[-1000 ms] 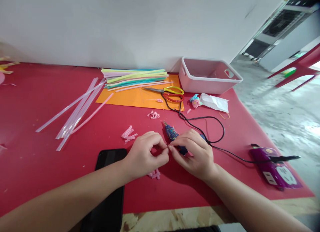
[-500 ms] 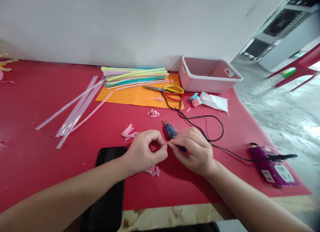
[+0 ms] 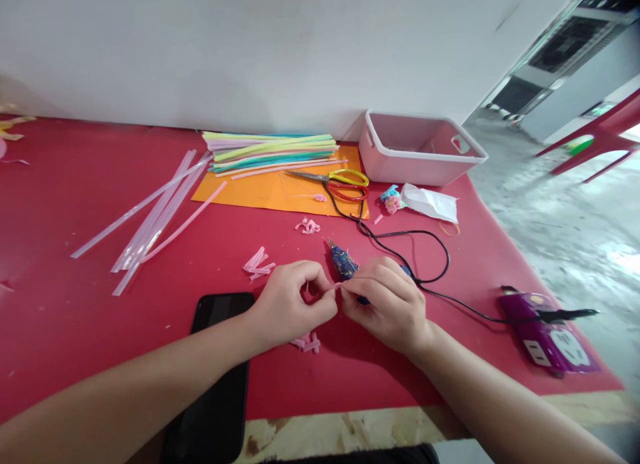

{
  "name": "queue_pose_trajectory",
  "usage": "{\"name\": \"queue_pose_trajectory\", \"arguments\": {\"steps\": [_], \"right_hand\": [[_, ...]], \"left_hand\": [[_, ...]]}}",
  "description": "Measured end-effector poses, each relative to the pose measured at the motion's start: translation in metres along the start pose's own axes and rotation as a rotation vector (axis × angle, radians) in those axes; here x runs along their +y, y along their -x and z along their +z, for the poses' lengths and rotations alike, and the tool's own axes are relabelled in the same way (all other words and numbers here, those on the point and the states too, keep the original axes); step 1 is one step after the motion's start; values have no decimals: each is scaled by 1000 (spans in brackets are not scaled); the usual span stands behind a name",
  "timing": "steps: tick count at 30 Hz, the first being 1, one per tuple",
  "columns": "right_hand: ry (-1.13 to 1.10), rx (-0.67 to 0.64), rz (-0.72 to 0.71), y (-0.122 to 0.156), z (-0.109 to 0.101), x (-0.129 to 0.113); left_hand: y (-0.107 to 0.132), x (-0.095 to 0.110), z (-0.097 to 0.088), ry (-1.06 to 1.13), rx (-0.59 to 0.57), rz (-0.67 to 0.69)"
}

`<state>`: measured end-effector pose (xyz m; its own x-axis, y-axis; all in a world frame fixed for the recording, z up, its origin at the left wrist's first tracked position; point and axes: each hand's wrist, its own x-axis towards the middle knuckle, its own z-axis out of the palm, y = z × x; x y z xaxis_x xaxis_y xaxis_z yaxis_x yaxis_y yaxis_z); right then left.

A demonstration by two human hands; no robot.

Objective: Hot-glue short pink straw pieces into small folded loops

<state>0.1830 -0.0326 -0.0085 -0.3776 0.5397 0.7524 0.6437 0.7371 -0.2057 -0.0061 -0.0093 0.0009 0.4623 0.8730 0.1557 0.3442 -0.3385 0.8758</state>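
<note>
Over the red table, my left hand [image 3: 295, 301] and my right hand [image 3: 387, 304] meet fingertip to fingertip. Both pinch a short pink piece of pipe cleaner [image 3: 338, 286], one end in each hand; only a bit of it shows. A dark blue glue gun [image 3: 343, 261] lies just behind my right hand, which partly hides it. Beside my left hand is a small pile of cut pink pieces [image 3: 258, 263], and more pink pieces [image 3: 310, 343] lie under it. Curled pink pieces [image 3: 307, 226] sit farther back.
Scissors [image 3: 335, 183] and coloured stems [image 3: 273, 151] rest on an orange sheet [image 3: 240, 196]. A pink basket [image 3: 425, 161] stands behind. Translucent strips [image 3: 160, 217] lie left, a black phone [image 3: 215, 397] under my left forearm. A black cable [image 3: 447, 251] runs to a purple box [image 3: 547, 334].
My fingertips have drawn slightly apart, and more of the pink piece shows between them. The other things lie as before.
</note>
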Motion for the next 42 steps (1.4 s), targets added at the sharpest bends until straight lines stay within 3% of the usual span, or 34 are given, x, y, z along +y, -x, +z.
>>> {"name": "queue_pose_trajectory", "arguments": {"steps": [25, 32, 37, 42], "right_hand": [[-1, 2, 52, -4, 1, 1], [20, 45, 91, -4, 1, 3], [27, 74, 57, -5, -3, 2], [47, 91, 12, -7, -5, 1]], "left_hand": [[1, -4, 1, -49, 78, 49], [-1, -4, 0, -28, 14, 21], [0, -4, -2, 0, 43, -26], [1, -3, -2, -25, -9, 25]]}}
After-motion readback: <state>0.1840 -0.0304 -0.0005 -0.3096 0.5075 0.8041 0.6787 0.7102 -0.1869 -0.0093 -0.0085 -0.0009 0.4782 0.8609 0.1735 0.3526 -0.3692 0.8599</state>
